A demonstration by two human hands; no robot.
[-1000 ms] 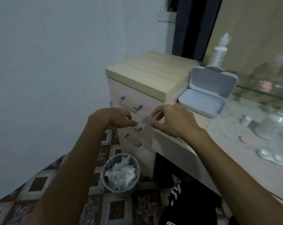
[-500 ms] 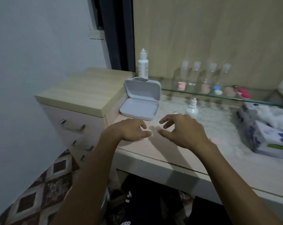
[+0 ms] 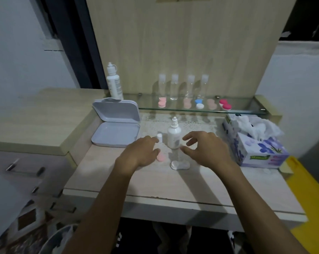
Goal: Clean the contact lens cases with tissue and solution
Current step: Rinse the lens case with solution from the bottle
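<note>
My left hand hovers over the middle of the tabletop, its fingers loosely curled and holding nothing; its fingertips lie just beside a small white cap and partly cover a pink round lid. My right hand hangs beside it, fingers spread and bent, thumb and forefinger apart, gripping nothing. The two hands are near each other but not touching. Between them stands a small white solution bottle, upright, with the nozzle bare. Just nearer the front edge, below that bottle, lies an open white contact lens case, flat on the tabletop. A tissue box with crumpled tissue sticking out sits at the right edge. An open grey hinged box rests by the left edge. Along the back, a glass shelf carries more coloured lens cases, a taller bottle and four clear bottles.
</note>
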